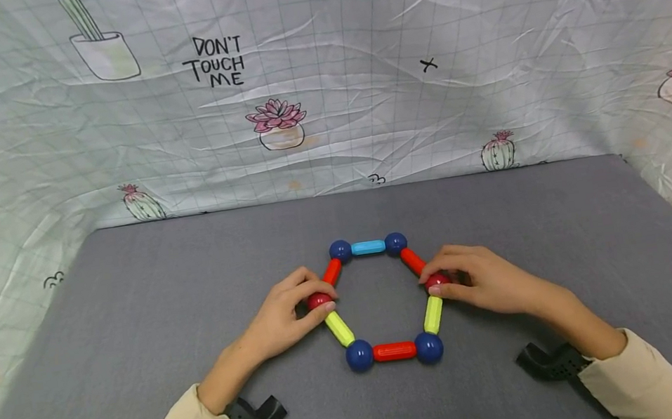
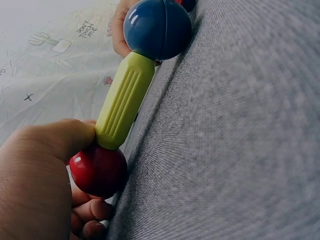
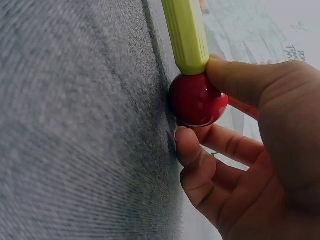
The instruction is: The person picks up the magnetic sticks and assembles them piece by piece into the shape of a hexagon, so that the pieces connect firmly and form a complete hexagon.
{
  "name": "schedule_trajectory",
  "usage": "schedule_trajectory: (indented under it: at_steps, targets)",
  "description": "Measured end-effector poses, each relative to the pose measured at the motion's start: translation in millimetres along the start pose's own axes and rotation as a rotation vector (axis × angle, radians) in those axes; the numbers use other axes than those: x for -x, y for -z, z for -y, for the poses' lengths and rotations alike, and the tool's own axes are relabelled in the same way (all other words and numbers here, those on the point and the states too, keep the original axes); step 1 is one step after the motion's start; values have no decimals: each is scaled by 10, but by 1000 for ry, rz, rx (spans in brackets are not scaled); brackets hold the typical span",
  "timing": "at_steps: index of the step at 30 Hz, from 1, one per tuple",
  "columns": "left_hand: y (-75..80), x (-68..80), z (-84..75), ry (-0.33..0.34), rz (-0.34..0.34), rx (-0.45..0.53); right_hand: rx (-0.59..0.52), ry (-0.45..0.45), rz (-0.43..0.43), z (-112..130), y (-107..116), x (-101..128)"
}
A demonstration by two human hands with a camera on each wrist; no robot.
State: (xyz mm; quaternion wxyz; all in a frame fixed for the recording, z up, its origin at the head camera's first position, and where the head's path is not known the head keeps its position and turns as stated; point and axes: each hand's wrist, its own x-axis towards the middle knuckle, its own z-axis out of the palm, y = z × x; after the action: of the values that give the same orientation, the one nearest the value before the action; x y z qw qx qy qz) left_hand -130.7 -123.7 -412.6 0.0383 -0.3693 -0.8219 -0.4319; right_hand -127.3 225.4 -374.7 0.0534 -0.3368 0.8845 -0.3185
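A closed six-sided ring of rods and balls lies flat on the grey table. My left hand pinches the red ball at the ring's left corner, thumb on the near side. At the right corner, my right hand pinches the other red ball between thumb and fingers. Yellow-green rods run from both red balls to the near blue balls, which a red rod joins. Behind, two more red rods lead to the far blue balls, with a light blue rod between them.
The grey tabletop surrounds the ring. A patterned cloth with drawn plants and lettering hangs behind the table and along both sides. Black wrist-worn devices sit under both sleeves.
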Motion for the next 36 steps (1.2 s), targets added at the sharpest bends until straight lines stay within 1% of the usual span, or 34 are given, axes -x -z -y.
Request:
schedule_trajectory:
  at_steps: [9, 14, 18, 22, 28, 36]
  targets:
    - [7, 2, 44, -69, -25, -18, -18, 18, -6, -11, 2, -7]
    - [4, 11, 56, -92, -33, -42, -18, 23, -2, -27, -11, -3]
    - [1, 13, 60, -100, -49, -50, -33, 21, 3, -36, -14, 2]
    - [5, 9, 64, -91, -61, -32, -53, 12, 3, -47, -11, 3]
    - [8, 11, 69, -94, -51, -4, -82, -7, 26, -63, -11, 11]
    - [6, 9, 72, -108, -54, -5, -90, 3, 22, -64, -2, 8]
